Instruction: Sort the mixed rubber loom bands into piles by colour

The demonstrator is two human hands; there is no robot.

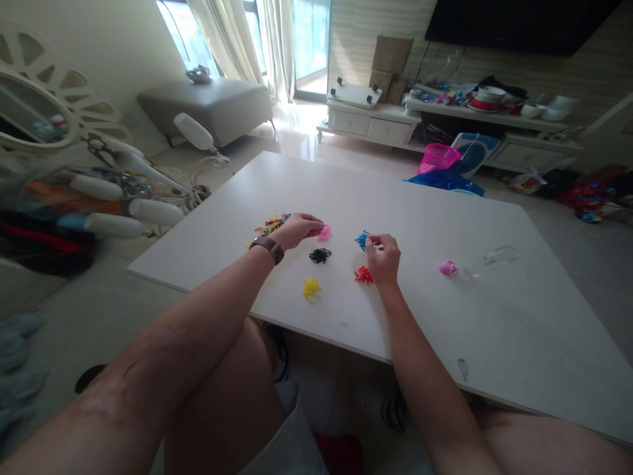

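Observation:
My left hand (pixel 299 229) reaches over the table with its fingertips pinched at the pink pile of small bands (pixel 325 233); whether a band is between them is too small to see. Behind that hand lies a mixed multicoloured pile (pixel 271 224), partly covered by it. My right hand (pixel 384 256) has its fingers curled together at the edge of the blue pile (pixel 362 239). What those fingers hold, if anything, cannot be made out. Nearer to me are a black pile (pixel 320 255), a yellow pile (pixel 311 289) and a red pile (pixel 363 274), the last beside my right wrist.
To the right on the white table (pixel 445 323) lie a pink object (pixel 448 268) and a clear plastic container (pixel 501 255). The table's front edge runs just above my legs. A pink basket (pixel 438 158) stands beyond the far edge. White lamp-like shades (pixel 155 211) stand at the left.

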